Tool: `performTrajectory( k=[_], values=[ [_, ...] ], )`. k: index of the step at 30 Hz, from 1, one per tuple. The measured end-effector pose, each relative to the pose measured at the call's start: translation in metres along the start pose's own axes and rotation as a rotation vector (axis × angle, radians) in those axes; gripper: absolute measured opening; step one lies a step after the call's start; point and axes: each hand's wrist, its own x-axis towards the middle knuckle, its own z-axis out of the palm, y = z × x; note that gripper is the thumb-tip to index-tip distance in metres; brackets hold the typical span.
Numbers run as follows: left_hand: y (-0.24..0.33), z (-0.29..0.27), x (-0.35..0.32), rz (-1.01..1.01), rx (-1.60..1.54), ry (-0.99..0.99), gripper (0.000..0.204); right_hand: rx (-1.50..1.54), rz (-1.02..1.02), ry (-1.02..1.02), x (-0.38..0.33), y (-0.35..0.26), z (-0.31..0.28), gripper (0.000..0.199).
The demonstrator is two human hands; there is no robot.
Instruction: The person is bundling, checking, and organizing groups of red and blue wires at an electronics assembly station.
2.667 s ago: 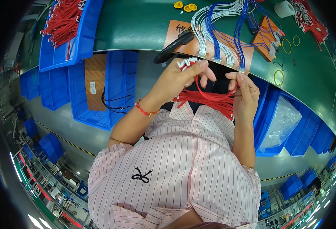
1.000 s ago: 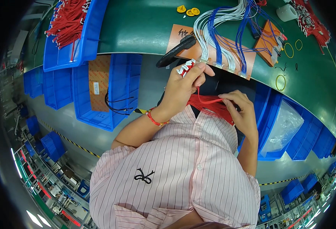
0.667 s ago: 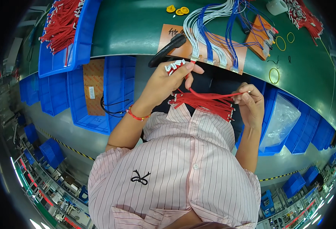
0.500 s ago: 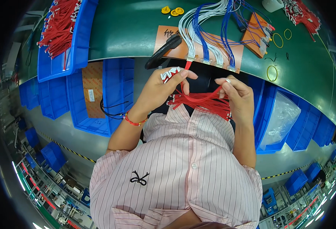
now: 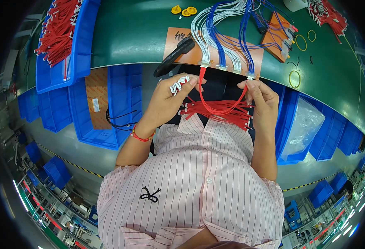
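A red flat cable point(image 5: 202, 83) hangs in a U below the table edge. Its left end meets a connector on white wires point(image 5: 203, 52); the right end reaches the connector under the blue wires point(image 5: 250, 58). My right hand point(image 5: 263, 99) pinches that right end against the connector. Curled closed, my left hand point(image 5: 172, 94) grips several red cables whose white plugs point(image 5: 179, 85) stick out above the fingers. Its fingertips are close to the left side of the hanging cable. More red cables point(image 5: 232, 118) lie across my lap behind the loop.
A blue bin point(image 5: 92, 33) with red cables stands at the table's left. Scissors-like black handle point(image 5: 174, 56) overhangs the edge by an orange board point(image 5: 170, 45). Yellow caps point(image 5: 188, 11), yellow rubber bands point(image 5: 294, 79) and an orange block point(image 5: 273, 41) lie on the green table.
My right hand has moved up and brought the cable's free end to the connector under the blue wires. The cable now spans both connectors. My left hand has shifted slightly left.
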Motion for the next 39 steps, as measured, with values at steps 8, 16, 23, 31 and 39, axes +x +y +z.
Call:
performTrajectory(
  k=[8, 16, 23, 31, 39],
  values=[
    [0.0, -0.001, 0.0, -0.053, -0.063, -0.016, 0.038, 0.308, 0.147, -0.057, 0.005, 0.002, -0.005, 0.028],
    [0.011, 0.017, 0.02, -0.064, -0.252, 0.019, 0.042, 0.495, 0.179, -0.057, 0.006, 0.014, 0.001, 0.034],
    [0.018, 0.019, 0.022, -0.182, -0.446, -0.011, 0.04, 0.123, 0.039, -0.046, -0.011, 0.004, 0.006, 0.037],
    [0.015, 0.017, 0.02, -0.164, -0.491, -0.064, 0.038, 0.28, 0.033, -0.039, -0.002, 0.009, 0.014, 0.036],
    [0.024, -0.005, 0.003, -0.135, -0.326, -0.022, 0.046, 0.1, 0.03, -0.117, -0.015, 0.014, 0.005, 0.037]
  ],
)
